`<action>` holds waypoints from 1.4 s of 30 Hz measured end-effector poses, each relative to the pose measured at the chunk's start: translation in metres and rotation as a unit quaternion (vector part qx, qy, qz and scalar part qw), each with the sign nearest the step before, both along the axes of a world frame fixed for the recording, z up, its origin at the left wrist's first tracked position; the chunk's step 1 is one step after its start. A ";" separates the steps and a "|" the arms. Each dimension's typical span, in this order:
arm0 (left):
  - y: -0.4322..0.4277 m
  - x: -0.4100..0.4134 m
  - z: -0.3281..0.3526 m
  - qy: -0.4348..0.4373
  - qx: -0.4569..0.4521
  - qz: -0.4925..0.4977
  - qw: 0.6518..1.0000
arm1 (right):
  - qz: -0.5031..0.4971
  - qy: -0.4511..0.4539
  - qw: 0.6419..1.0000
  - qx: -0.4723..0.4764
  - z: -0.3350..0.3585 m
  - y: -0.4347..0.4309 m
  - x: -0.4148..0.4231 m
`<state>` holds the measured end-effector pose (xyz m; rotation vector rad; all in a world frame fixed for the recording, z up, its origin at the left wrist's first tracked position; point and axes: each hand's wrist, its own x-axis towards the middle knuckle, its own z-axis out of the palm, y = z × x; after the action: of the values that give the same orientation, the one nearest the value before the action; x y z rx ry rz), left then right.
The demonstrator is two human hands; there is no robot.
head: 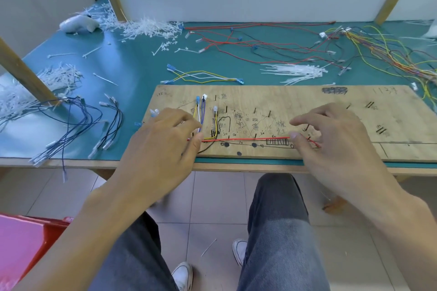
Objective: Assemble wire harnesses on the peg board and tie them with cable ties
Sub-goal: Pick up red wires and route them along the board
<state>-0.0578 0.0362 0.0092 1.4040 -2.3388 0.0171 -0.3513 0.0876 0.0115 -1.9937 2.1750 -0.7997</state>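
My left hand (165, 134) and right hand (331, 134) each pinch the red wire (248, 138), stretched along the lower edge of the board (295, 101) at mid-frame, so I should keep it tight and low against the pegs (255, 135) before tying.

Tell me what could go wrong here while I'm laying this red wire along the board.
The red wire is stretched between your left hand and right hand; if either grip slips, it may jump off its line. Your left hand crowds the yellow and black wires already on the peg board and might pull them loose. The blue wires hang over the table edge and could slide off.
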 end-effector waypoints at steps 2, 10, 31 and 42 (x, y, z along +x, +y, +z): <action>-0.008 -0.003 0.005 -0.007 0.022 0.015 1.000 | 0.021 -0.018 0.999 -0.019 0.010 -0.015 -0.001; -0.035 -0.013 0.017 -0.090 0.065 0.055 0.992 | 0.046 -0.062 0.996 0.043 0.037 -0.101 -0.016; -0.079 -0.021 0.024 -0.159 0.065 0.054 0.984 | -0.001 -0.022 0.998 0.054 0.002 -0.273 -0.033; -0.085 -0.023 0.023 -0.168 0.076 0.066 0.981 | 0.075 0.109 0.988 0.082 -0.008 -0.365 0.060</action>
<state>-0.0803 -0.0492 0.0326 1.7483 -2.5544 0.1265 -0.2911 -0.2771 0.0033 -2.2147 2.0857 -0.3864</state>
